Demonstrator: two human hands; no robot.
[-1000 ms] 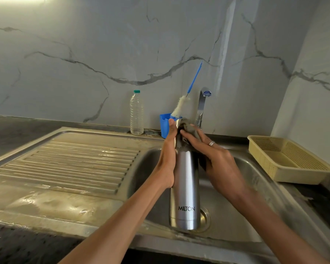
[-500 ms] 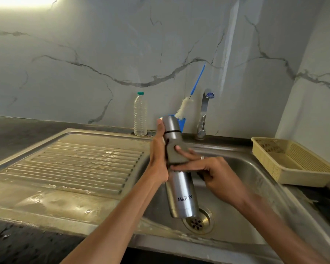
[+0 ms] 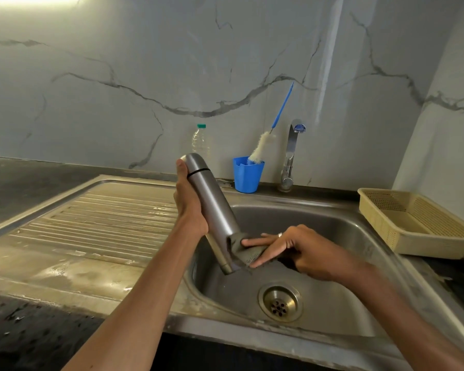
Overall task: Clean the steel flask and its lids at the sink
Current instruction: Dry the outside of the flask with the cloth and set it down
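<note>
Left hand (image 3: pixel 189 210) holds tilted flask (image 3: pixel 212 207) over sink (image 3: pixel 332 218); right hand (image 3: pixel 303 250) presses cloth (image 3: pixel 241 253) near base.

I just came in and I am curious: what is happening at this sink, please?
A person is cleaning a steel flask over the sink. The left hand holds the flask tilted, lid end up. The right hand presses a grey cloth against its lower end. The tap shows no running water.

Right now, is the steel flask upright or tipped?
Tipped: the steel flask leans, capped end up-left in the left hand, base down-right over the sink, where the right hand presses a cloth.
</note>
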